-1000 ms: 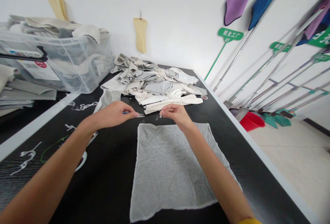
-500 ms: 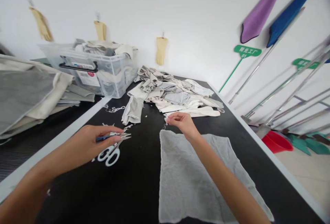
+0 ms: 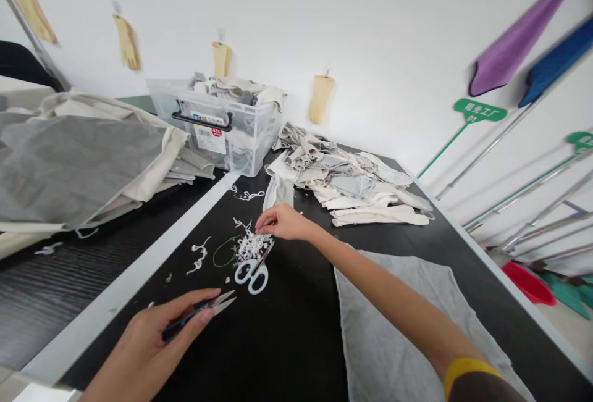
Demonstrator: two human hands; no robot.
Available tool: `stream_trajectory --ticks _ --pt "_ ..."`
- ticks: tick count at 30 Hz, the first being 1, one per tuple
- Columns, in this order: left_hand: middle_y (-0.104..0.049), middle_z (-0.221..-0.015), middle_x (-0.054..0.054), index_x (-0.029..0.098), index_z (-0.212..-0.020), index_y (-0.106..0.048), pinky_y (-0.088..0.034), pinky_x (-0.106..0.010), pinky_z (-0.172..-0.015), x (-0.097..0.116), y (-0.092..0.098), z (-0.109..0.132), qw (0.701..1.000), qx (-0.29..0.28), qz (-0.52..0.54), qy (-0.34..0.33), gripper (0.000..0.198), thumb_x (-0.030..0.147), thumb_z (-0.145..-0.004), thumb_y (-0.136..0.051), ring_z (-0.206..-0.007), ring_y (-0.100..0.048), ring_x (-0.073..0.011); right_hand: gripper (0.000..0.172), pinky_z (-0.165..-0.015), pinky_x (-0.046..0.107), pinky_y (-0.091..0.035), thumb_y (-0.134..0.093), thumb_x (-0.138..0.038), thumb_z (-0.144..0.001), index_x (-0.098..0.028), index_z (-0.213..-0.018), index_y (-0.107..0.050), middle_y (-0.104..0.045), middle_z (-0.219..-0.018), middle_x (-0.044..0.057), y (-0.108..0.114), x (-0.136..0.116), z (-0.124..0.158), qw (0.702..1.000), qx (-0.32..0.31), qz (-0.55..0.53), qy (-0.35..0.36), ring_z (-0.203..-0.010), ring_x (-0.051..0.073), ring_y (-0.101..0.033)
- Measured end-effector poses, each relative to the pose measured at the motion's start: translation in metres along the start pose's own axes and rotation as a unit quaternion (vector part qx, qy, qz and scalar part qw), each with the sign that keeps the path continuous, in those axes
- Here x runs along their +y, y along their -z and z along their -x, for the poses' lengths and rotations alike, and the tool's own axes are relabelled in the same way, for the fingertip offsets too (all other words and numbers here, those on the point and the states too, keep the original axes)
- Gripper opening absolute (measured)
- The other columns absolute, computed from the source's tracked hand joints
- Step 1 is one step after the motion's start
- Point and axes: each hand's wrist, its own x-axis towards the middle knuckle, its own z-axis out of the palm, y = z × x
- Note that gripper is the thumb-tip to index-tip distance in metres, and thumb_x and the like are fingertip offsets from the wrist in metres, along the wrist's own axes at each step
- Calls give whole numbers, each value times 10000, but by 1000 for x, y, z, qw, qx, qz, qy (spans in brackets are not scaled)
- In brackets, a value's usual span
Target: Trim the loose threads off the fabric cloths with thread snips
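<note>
My left hand (image 3: 152,343) is closed round a small pair of thread snips (image 3: 204,310) near the table's front edge, blades pointing right. My right hand (image 3: 282,223) reaches left across the table, fingers pinched together just above a little heap of white thread scraps (image 3: 250,244). What the pinch holds is too small to see. White-handled scissors (image 3: 252,272) lie beside that heap. A grey cloth (image 3: 407,328) lies flat on the black table (image 3: 287,340) under my right forearm.
A pile of grey and cream cloths (image 3: 343,183) sits at the back. A clear plastic bin (image 3: 217,130) full of cloths stands back left. Folded cloths (image 3: 78,161) are stacked at left. A green loop (image 3: 225,254) and loose scraps lie nearby. Mop poles lean on the right wall.
The view has swung left. My right hand moved from the grey cloth's top edge over to the scrap heap. My left hand drew back toward me with the snips.
</note>
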Motion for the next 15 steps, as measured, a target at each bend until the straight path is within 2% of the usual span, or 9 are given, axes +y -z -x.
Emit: stream_trajectory --ticks 3,5,9,12,15 --pt "-750 -1091 91 410 -1122 -697 -564 -178 -828 -4 3 0 1000 -6 8 14 354 609 -850 -586 -1017 -706 -187 302 -734 218 -505 -535 43 -744 -142 -840 -753 -767 -839 42 1 -8 -3 994 -40 90 48 -809 148 -716" --pt "-754 -1075 93 419 -1111 -701 -572 -184 -807 -4 3 -1 1000 -6 8 12 356 621 -842 -584 -1002 -712 -192 308 -774 223 -493 -540 57 -750 -151 -837 -750 -768 -848 32 5 -14 -2 986 -40 144 74 -826 144 -711" --pt "-762 -1043 96 425 -1076 -717 -584 -184 -783 0 -2 -3 1000 0 3 -2 349 631 -820 -600 -953 -728 -191 79 -772 248 -450 -708 -103 -794 -151 -853 -729 -748 -821 33 8 -22 0 964 -31 245 103 -798 153 -676" --pt "-766 -1019 96 423 -1043 -730 -578 -199 -841 2 -6 -4 1000 22 -9 -17 336 632 -805 -616 -950 -731 -193 118 -750 272 -403 -760 -235 -805 -153 -876 -715 -714 -786 37 5 -24 -1 929 -42 340 138 -803 172 -624" --pt "-769 -1005 96 424 -1041 -728 -578 -202 -848 2 -8 -1 999 25 -23 -33 317 618 -819 -611 -927 -736 -190 188 -754 295 -391 -712 -339 -856 -153 -833 -708 -680 -774 46 4 -25 -4 896 -78 397 183 -814 188 -584"
